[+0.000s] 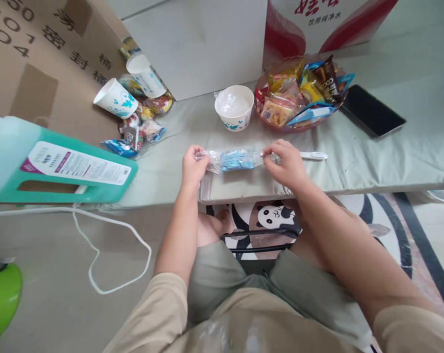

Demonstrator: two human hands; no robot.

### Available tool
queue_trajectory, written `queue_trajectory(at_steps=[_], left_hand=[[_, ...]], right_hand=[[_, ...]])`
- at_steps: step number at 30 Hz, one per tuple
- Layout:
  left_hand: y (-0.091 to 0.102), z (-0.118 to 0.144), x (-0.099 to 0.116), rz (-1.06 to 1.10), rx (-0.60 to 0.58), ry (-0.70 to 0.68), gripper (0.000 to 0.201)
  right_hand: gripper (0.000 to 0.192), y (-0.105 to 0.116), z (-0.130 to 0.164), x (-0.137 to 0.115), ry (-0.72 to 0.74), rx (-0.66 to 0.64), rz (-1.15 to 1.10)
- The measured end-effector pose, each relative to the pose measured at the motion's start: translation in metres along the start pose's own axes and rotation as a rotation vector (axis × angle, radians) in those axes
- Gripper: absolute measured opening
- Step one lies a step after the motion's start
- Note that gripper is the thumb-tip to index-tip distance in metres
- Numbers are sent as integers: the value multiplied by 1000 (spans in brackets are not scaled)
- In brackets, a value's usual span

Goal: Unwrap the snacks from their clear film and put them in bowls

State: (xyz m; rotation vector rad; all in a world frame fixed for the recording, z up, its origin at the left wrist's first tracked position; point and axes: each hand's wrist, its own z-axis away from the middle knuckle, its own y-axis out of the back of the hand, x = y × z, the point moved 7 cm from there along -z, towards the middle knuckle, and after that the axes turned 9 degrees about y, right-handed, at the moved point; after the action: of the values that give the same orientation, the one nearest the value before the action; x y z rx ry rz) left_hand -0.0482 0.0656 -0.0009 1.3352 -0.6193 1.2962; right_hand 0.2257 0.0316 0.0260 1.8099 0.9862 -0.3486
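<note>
- Clear plastic wrapper [215, 161] around a blue packet [238, 160]: on or just above the pale cover [376, 164], on the near side of the paper bowl [233, 119].
- Left hand [194, 166]: fingers clamped on its left end; right hand [285, 164]: fingers clamped on its right end.
- Probably light; film looks thin, soft, slippery, likely tearable.
- Best hold: pinch the gathered ends, sparing the fuller middle.

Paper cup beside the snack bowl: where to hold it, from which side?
Outer wall of the paper cup, just under the rim, from front left. It stands upright and narrows downward; the snack bowl crowds its right, the white box backs it, and clear film sits inside. Left grip suits that side, but it holds the blue-and-clear plastic packet.
</note>
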Motion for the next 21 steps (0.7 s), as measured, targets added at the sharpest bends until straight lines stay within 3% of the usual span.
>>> queue_trajectory(at_steps=[3,6,8,10,12,14,18,19,21], left_hand=[[19,-6,-11,-88,26,70,15],[40,-4,2,-169,58,-164,29],[39,4,16,-291,-63,-386,48],[30,11,21,-463,-231,-499,56],[23,12,20,-559,-306,-489,45],[19,7,20,-534,-285,-455,24],[17,-11,27,-345,-137,-377,8],[16,-15,29,-303,-110,-359,6],[13,-20,35,-247,-84,-357,10]], right_hand=[[13,24,14,18,-75,55,75],[17,37,24,19,-85,95,129],[28,34,24,9,4,58,103],[29,23,21,-5,111,-30,66],[18,14,15,-11,143,-88,39],[18,12,7,-10,75,-58,14],[23,32,1,-9,-91,188,73],[24,33,1,-14,-61,199,95],[31,26,3,-27,60,89,133]])
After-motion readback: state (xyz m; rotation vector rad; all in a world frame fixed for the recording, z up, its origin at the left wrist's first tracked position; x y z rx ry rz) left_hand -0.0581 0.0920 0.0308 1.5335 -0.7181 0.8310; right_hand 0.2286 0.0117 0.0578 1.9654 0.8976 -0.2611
